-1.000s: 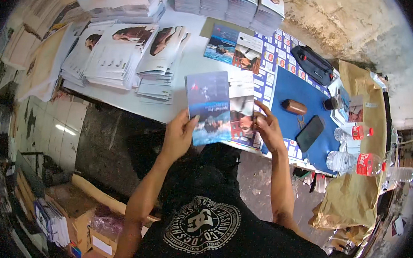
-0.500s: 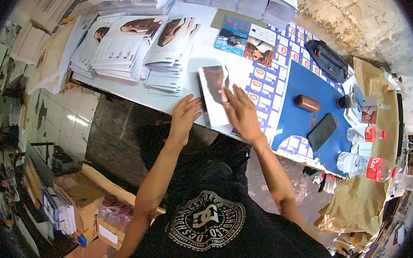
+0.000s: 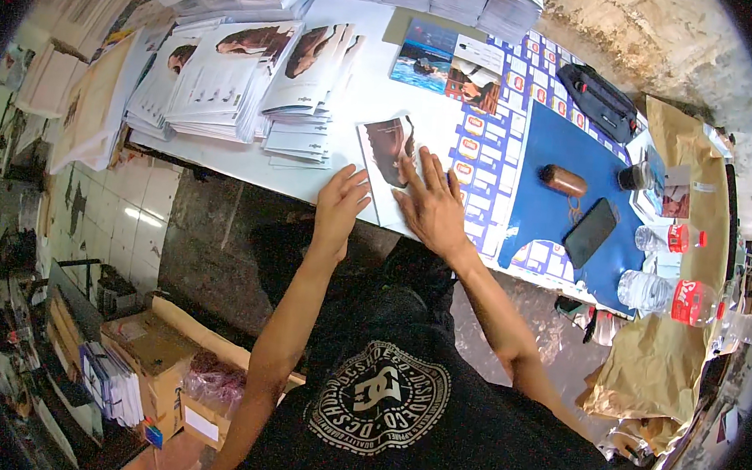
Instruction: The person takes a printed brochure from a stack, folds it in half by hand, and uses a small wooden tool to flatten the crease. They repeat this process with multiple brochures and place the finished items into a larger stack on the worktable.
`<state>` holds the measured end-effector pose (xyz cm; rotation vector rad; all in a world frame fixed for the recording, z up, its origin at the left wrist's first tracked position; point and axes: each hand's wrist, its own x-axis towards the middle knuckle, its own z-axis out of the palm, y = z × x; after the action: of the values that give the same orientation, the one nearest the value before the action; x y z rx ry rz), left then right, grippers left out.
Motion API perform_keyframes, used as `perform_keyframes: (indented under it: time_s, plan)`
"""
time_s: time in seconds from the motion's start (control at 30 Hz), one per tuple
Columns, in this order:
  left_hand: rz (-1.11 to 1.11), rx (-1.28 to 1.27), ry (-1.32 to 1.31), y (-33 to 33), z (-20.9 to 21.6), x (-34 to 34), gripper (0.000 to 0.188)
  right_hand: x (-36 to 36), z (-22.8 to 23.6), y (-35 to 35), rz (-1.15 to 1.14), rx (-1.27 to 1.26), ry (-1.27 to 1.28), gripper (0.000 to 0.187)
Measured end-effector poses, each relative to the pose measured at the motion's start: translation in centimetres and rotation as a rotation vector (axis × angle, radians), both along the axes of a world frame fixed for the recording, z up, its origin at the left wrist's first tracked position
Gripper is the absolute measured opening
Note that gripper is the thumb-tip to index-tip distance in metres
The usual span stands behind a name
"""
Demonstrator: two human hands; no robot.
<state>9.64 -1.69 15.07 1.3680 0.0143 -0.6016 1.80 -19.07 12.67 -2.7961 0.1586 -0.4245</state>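
1. Folded printed sheet (image 3: 387, 167) lying flat on the white table (image 3: 223, 157), at its near edge, just left of the blue patterned sheet (image 3: 565, 184).
2. Long axis running from the near edge toward the far edge, tilted a little so the far end leans left; dark photo on the far half, plain white on the near half.
3. Right hand (image 3: 436, 206) pressed flat on the near right part of the sheet, fingers spread and pointing toward the far edge; no grip closed, palm down on the paper.
4. Left hand (image 3: 340, 204) resting at the sheet's near left corner, over the table's near edge, fingers loosely bent and touching the paper's edge; nothing pinched that can be made out.
5. Fanned stacks of leaflets (image 3: 238, 78) lying to the left, toward the far left corner, well apart from both hands.
6. Coloured brochure (image 3: 447, 64) lying beyond the sheet, toward the far edge.
7. On the blue sheet to the right: brown oblong case (image 3: 563, 180), black phone (image 3: 590, 233) near the near edge, black pouch (image 3: 597, 100) farther back.
8. Plastic bottles (image 3: 667, 295) lying at the right end of the table.
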Motion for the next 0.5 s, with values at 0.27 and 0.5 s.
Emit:
perform_keyframes:
  time_s: [0.27, 0.5]
  plan:
    - [-0.051, 0.130, -0.134, 0.1, -1.6, 1.1, 0.055, 0.1, 0.0, 0.1, -0.008, -0.040, 0.004, 0.059]
    - [-0.338, 0.671, -1.270, -0.7, -1.9, 0.8, 0.044, -0.1, 0.2, 0.0, -0.006, -0.057, 0.014, 0.061]
